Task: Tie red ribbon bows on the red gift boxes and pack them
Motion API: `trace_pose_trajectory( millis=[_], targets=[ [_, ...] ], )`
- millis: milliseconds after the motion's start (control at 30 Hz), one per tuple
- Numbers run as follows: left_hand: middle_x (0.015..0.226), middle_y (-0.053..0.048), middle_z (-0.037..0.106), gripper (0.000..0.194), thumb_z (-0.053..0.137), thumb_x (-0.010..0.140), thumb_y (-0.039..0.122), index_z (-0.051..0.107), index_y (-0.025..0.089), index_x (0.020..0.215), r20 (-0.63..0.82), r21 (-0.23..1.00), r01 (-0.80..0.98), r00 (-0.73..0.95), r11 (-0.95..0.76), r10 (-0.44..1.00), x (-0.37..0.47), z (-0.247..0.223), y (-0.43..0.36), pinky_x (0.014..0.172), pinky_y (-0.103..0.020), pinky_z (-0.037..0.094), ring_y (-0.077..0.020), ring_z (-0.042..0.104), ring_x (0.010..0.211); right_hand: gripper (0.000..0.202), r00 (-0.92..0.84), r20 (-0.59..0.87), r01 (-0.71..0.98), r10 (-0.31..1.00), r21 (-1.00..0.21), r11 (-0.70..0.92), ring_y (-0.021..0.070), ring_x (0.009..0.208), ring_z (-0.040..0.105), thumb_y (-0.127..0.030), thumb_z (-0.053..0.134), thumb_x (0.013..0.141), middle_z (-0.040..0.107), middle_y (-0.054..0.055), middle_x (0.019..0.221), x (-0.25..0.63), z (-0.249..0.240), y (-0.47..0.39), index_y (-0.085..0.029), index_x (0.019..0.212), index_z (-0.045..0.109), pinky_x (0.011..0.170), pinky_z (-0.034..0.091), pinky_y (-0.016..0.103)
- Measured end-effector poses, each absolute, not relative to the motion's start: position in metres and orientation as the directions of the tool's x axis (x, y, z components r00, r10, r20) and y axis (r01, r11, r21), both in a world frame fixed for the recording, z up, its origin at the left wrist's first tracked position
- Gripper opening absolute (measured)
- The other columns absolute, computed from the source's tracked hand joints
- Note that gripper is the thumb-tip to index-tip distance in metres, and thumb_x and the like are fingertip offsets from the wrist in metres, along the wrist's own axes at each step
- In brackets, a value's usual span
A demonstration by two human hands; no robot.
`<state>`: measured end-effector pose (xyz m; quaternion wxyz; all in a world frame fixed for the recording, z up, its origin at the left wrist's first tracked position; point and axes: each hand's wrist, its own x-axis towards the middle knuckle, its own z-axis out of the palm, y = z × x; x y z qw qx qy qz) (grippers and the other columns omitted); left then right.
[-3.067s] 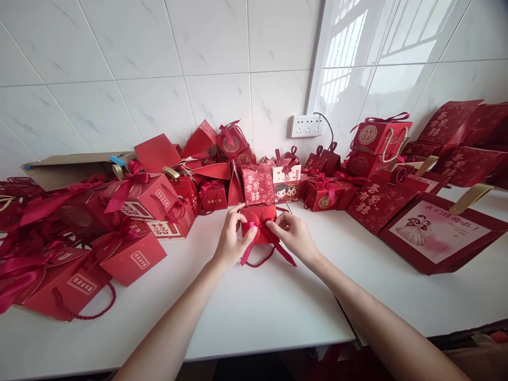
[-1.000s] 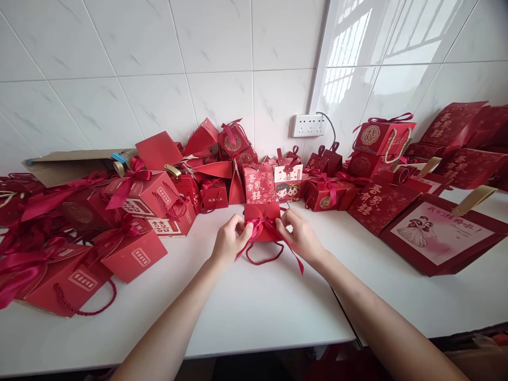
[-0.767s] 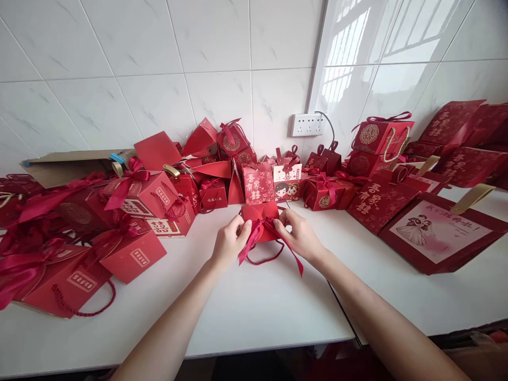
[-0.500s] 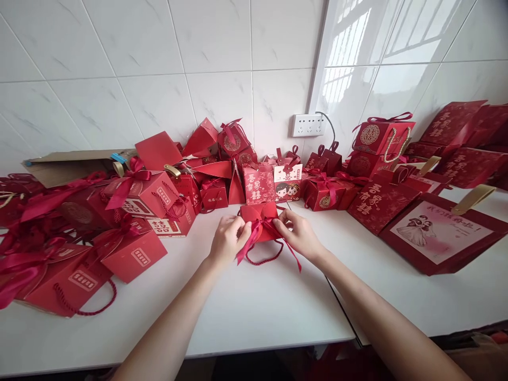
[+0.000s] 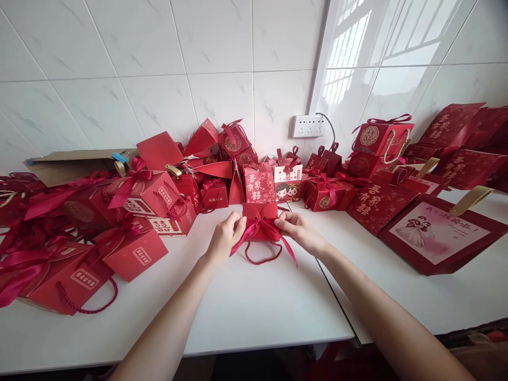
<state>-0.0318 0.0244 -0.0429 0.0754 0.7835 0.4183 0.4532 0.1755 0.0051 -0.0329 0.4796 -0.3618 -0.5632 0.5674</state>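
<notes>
A small red box (image 5: 260, 211) stands on the white table between my hands, with a dark red ribbon (image 5: 252, 230) knotted in a bow on its front. My left hand (image 5: 226, 235) pinches the bow at its left side, thumb and fingers together. On the right side, my right hand (image 5: 298, 230) grips the bow's other side between thumb and fingers. Two ribbon tails hang down past the box. A twisted red cord handle (image 5: 264, 261) loops onto the table below it.
Red boxes with ribbons (image 5: 135, 254) pile up on the left, near brown cardboard (image 5: 75, 165). Upright printed boxes (image 5: 259, 184) line the tiled wall. At right stand a bag with a couple's picture (image 5: 440, 233) and stacked boxes (image 5: 383, 138). A socket strip (image 5: 308, 126) is on the wall.
Both sides of the bow are spread wider and its loops look fuller. My left hand has shifted slightly outward, and the ribbon tails have swung a little left and up.
</notes>
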Motion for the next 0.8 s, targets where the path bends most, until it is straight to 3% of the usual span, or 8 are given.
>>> trace_pose_trajectory(
  millis=[367, 533, 667, 800],
  targets=[
    [0.05, 0.007, 0.024, 0.029, 0.039, 0.085, 0.03, 0.023, 0.021, 0.062, 0.67, 0.414, 0.639, 0.268, -0.648, 0.693, -0.031, -0.037, 0.019, 0.045, -0.021, 0.023, -0.0083, 0.023, 0.044, 0.035, -0.318, 0.074, -0.262, 0.945, -0.965, -0.012, 0.0076, 0.056, 0.043, -0.041, 0.078, 0.062, 0.05, -0.005, 0.059, 0.183, -0.042, 0.015, -0.016, 0.059, 0.053, 0.059, 0.035, 0.025],
    [0.051, 0.007, 0.024, 0.03, 0.04, 0.084, 0.031, 0.025, 0.021, 0.061, 0.653, 0.466, 0.621, 0.239, -0.63, 0.719, -0.029, -0.038, 0.018, 0.044, -0.021, 0.023, -0.0083, 0.023, 0.044, 0.036, -0.334, 0.063, -0.277, 0.94, -0.96, -0.034, 0.0098, 0.063, 0.049, -0.043, 0.077, 0.063, 0.054, -0.002, 0.066, 0.184, -0.043, 0.016, -0.016, 0.063, 0.054, 0.066, 0.04, 0.027],
    [0.051, 0.007, 0.026, 0.032, 0.038, 0.086, 0.037, 0.025, 0.021, 0.061, 0.575, 0.578, 0.57, 0.223, -0.584, 0.787, -0.027, -0.042, 0.016, 0.045, -0.02, 0.025, -0.0074, 0.026, 0.045, 0.038, -0.299, 0.162, -0.218, 0.94, -0.971, 0.098, 0.0108, 0.065, 0.049, -0.049, 0.073, 0.068, 0.051, -0.002, 0.069, 0.186, -0.04, 0.014, -0.018, 0.068, 0.05, 0.068, 0.041, 0.029],
    [0.052, 0.007, 0.029, 0.033, 0.04, 0.086, 0.039, 0.026, 0.021, 0.062, 0.556, 0.603, 0.548, 0.232, -0.579, 0.798, -0.026, -0.044, 0.015, 0.047, -0.02, 0.027, -0.0071, 0.028, 0.046, 0.043, -0.231, 0.282, -0.111, 0.931, -0.959, 0.262, 0.0127, 0.069, 0.047, -0.058, 0.067, 0.068, 0.048, -0.003, 0.075, 0.188, -0.033, 0.008, -0.021, 0.079, 0.049, 0.065, 0.04, 0.028]
  ],
)
